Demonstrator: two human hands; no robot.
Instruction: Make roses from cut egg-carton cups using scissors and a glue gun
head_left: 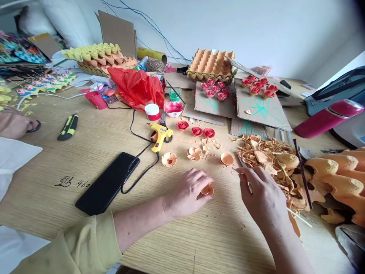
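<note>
My left hand (189, 194) is closed around a small orange egg-carton cup cut into petals (209, 189), low over the table. My right hand (264, 196) is curled at the left edge of a heap of carton scraps (262, 152). A thin greyish edge shows by its fingers, but what they grip I cannot make out. Beyond the hands lie a plain round cup (227, 159) and two petal-cut cups, one opened flat (169, 159) and one folded (194, 153). Behind these, several red paper roses (196, 131) stand in a row.
A yellow glue gun (160, 136) with its cord lies near a black phone (107, 183). A utility knife (68, 127) rests at left, near another person's hand (17, 120). Cardboard with red roses (261, 108), egg trays (211, 64) and a pink flask (327, 118) stand further back.
</note>
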